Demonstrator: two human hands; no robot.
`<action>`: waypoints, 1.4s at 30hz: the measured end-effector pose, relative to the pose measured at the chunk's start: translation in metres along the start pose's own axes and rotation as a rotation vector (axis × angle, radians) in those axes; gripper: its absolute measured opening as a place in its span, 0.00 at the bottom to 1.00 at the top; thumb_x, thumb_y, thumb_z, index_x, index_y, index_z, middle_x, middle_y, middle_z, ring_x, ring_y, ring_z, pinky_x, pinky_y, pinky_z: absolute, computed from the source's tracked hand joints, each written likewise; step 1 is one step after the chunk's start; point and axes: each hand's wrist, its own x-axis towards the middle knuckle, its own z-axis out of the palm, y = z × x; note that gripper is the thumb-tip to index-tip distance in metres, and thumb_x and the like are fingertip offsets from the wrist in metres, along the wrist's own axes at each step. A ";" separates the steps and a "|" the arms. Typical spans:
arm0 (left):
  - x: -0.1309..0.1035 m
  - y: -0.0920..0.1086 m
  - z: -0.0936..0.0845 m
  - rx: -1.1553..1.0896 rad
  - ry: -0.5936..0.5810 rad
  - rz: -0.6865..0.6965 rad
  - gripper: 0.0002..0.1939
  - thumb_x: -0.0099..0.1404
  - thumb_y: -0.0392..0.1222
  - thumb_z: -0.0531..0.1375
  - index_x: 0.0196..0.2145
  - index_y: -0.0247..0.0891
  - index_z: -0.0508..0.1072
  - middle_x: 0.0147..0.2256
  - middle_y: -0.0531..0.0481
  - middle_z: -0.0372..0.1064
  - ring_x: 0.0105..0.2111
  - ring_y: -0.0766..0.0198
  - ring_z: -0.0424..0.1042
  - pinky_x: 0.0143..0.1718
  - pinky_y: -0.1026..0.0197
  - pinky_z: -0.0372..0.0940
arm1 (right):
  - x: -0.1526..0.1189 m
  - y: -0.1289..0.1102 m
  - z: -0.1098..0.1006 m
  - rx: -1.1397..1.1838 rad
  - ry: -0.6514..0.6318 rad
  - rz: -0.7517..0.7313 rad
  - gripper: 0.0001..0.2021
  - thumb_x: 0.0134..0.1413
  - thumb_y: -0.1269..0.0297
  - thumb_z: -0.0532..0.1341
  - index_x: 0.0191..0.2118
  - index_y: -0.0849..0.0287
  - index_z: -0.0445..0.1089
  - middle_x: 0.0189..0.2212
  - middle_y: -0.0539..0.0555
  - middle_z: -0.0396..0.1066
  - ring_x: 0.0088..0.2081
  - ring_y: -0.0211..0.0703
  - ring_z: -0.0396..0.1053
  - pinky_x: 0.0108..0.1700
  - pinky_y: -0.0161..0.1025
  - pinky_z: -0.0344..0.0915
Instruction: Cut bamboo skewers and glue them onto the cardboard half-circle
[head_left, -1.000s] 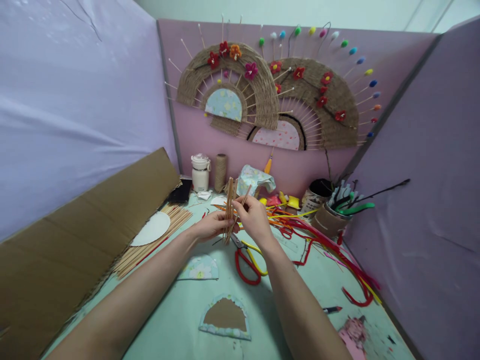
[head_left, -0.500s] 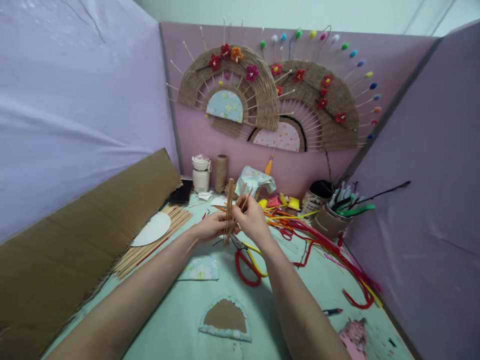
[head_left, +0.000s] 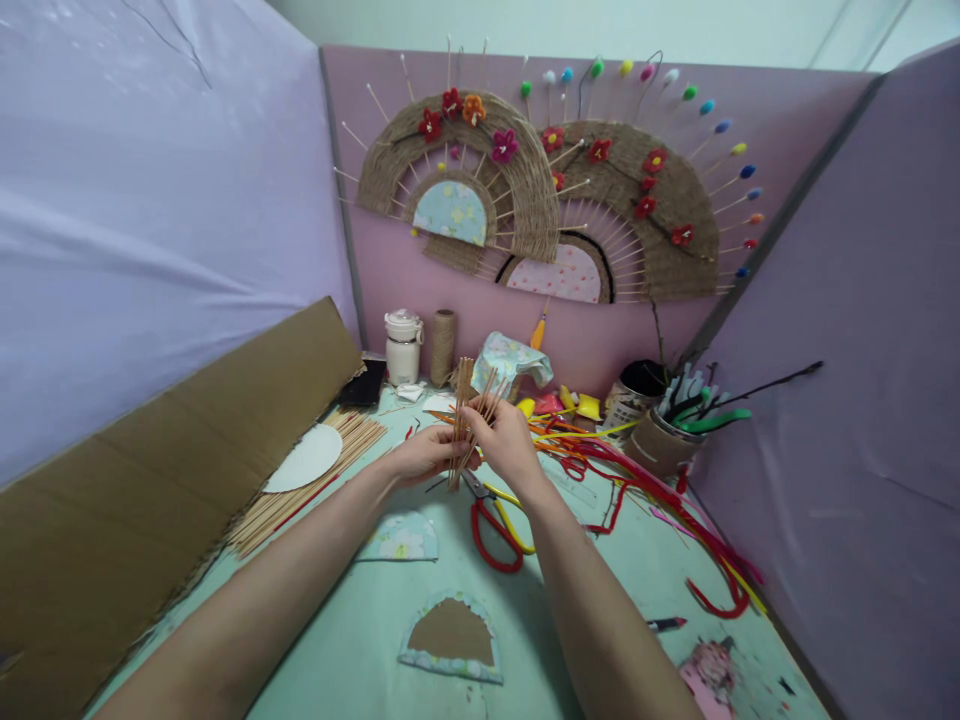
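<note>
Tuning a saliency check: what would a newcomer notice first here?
Probably the two flower-trimmed twine arches, overlapping on the pink board at the back. Next, the left hand and right hand in mid-picture, both holding thin sticks. Then the scissors, one handle red and one yellow, on the pale green table just below the hands in view.

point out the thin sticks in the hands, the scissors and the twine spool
Thin sticks [head_left: 460, 402], head view: upper part of the bunch.
Scissors [head_left: 478, 490], head view: on the metal.
Twine spool [head_left: 443, 346], head view: middle of its side.
</note>
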 end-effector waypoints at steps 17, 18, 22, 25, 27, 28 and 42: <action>0.003 -0.007 -0.004 -0.008 -0.012 0.013 0.20 0.51 0.50 0.71 0.33 0.30 0.77 0.30 0.45 0.75 0.33 0.62 0.74 0.42 0.58 0.65 | -0.001 -0.001 0.002 -0.137 0.010 0.053 0.03 0.46 0.68 0.56 0.31 0.57 0.63 0.25 0.48 0.67 0.28 0.41 0.66 0.32 0.36 0.59; 0.003 -0.007 -0.004 -0.008 -0.012 0.011 0.20 0.51 0.50 0.71 0.33 0.30 0.77 0.30 0.45 0.75 0.33 0.62 0.74 0.42 0.58 0.65 | -0.001 -0.001 0.002 -0.129 0.006 0.055 0.04 0.46 0.67 0.56 0.31 0.57 0.64 0.25 0.48 0.67 0.28 0.41 0.66 0.32 0.36 0.59; 0.002 -0.005 -0.003 -0.006 -0.017 0.007 0.20 0.50 0.50 0.72 0.33 0.30 0.77 0.30 0.45 0.75 0.33 0.62 0.74 0.42 0.58 0.64 | -0.001 -0.001 0.002 -0.064 -0.022 0.024 0.05 0.50 0.64 0.57 0.32 0.58 0.68 0.27 0.49 0.71 0.31 0.42 0.69 0.36 0.37 0.61; 0.001 -0.005 -0.002 -0.008 -0.023 0.002 0.20 0.51 0.50 0.71 0.34 0.30 0.77 0.31 0.44 0.75 0.32 0.62 0.74 0.41 0.59 0.64 | -0.001 0.000 0.001 -0.042 -0.038 0.008 0.09 0.54 0.61 0.57 0.32 0.59 0.71 0.27 0.50 0.72 0.31 0.42 0.70 0.36 0.37 0.62; 0.001 -0.004 -0.002 -0.011 -0.025 -0.001 0.19 0.52 0.50 0.71 0.33 0.31 0.76 0.30 0.44 0.75 0.32 0.62 0.74 0.39 0.59 0.64 | -0.001 0.000 0.001 -0.054 -0.038 0.008 0.10 0.56 0.61 0.57 0.32 0.59 0.72 0.26 0.51 0.72 0.30 0.42 0.69 0.36 0.36 0.61; 0.001 -0.004 -0.001 -0.012 -0.026 -0.001 0.19 0.52 0.50 0.71 0.33 0.31 0.76 0.30 0.44 0.75 0.32 0.62 0.74 0.39 0.59 0.64 | -0.001 0.000 0.000 -0.059 -0.037 0.008 0.10 0.56 0.60 0.57 0.32 0.60 0.72 0.26 0.51 0.72 0.30 0.42 0.69 0.36 0.36 0.61; 0.000 -0.003 -0.001 -0.007 -0.036 -0.014 0.21 0.51 0.51 0.71 0.34 0.31 0.76 0.31 0.45 0.75 0.33 0.63 0.74 0.40 0.60 0.64 | -0.001 -0.002 -0.002 -0.134 -0.038 0.001 0.07 0.52 0.64 0.55 0.27 0.59 0.67 0.22 0.48 0.67 0.27 0.39 0.64 0.31 0.34 0.56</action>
